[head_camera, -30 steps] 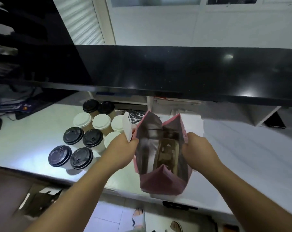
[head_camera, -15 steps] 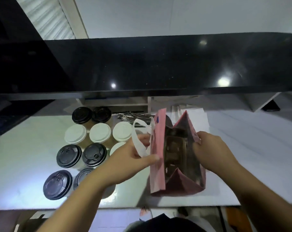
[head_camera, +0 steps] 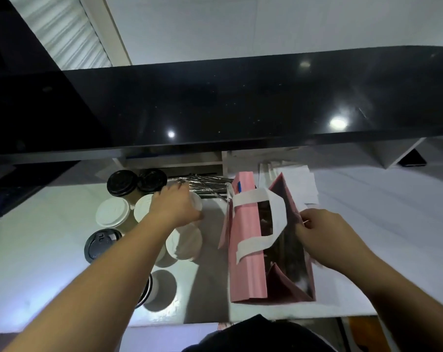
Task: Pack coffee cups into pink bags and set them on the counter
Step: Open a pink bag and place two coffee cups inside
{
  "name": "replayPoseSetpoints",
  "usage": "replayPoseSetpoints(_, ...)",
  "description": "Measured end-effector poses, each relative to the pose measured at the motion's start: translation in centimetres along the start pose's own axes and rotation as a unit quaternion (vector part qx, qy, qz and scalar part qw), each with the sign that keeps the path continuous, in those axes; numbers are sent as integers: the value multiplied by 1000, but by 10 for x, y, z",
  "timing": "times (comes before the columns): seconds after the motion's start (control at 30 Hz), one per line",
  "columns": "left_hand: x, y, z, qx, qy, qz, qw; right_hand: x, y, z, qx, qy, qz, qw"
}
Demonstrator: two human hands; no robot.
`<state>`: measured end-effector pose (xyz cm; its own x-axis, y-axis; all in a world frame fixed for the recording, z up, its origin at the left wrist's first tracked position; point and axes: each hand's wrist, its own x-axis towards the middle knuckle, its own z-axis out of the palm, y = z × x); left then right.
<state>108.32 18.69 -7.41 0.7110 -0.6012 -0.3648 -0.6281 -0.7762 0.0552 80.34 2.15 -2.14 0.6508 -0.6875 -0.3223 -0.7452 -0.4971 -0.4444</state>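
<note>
Pink paper formed the bag [head_camera: 245, 250], which stood open and upright close to the near edge of the white bench [head_camera: 32, 262], right of its middle. The right hand [head_camera: 324, 240] pinched the bag's right rim between thumb and curled fingers, holding the mouth apart. A white handle strap [head_camera: 271, 214] lay looped across the opening, and the bag's inside looked dark and shiny. A bare strip of bench ran between the bag and the cups to its left, and more open bench lay right of the bag towards the right edge.

Left of that strip, the left hand [head_camera: 176, 208] was laid over a white-lidded cup [head_camera: 196, 201], fingers curled down round its lid. Just nearer stood another white-lidded cup [head_camera: 184, 241], touching the forearm's side. A black-lidded cup [head_camera: 101, 243] stood further left, partly behind the arm, and two more white lids [head_camera: 112, 212] sat beyond it. Two black-lidded cups [head_camera: 122, 182] stood at the back of the cluster, near the bench's far edge.

Behind the bag lay a stack of white paper [head_camera: 304, 184], and shiny wrapped sticks [head_camera: 205, 182] lay along the far edge. Over the far edge hung a glossy black counter [head_camera: 240, 105] with lamp reflections, and a white wall [head_camera: 240, 26] rose beyond it.
</note>
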Motion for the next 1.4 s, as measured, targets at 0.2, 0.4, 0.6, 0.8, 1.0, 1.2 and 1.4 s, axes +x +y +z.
replayPoseSetpoints(0.2, 12, 2, 17, 6, 7, -15, 1000, 2, 6, 0, 7, 2, -2, 1000)
replayPoseSetpoints(0.4, -27, 12, -45, -145, 109, 22, 983, 2, 9, -3, 19, -24, -13, 999)
replayPoseSetpoints(0.6, -118, 48, -132, -273, 237, 152, 920, 3, 10, -7, 24, -40, -34, 998)
replayPoseSetpoints(0.8, -137, 114, -131, -164, 92, 275, 943, 2, 13, -14, 41, -67, -53, 996)
replayPoseSetpoints(1.0, -96, 145, -82, -9, 13, 270, 963, 4, 24, -19, 17, -66, -66, 995)
replayPoseSetpoints(1.2, -70, 167, -33, 38, -13, 277, 960, 5, 28, -21, 3, -54, -63, 997)
replayPoseSetpoints(1.4, -41, 174, -10, 28, -3, 237, 971, 7, 33, -23, 9, -71, -48, 996)
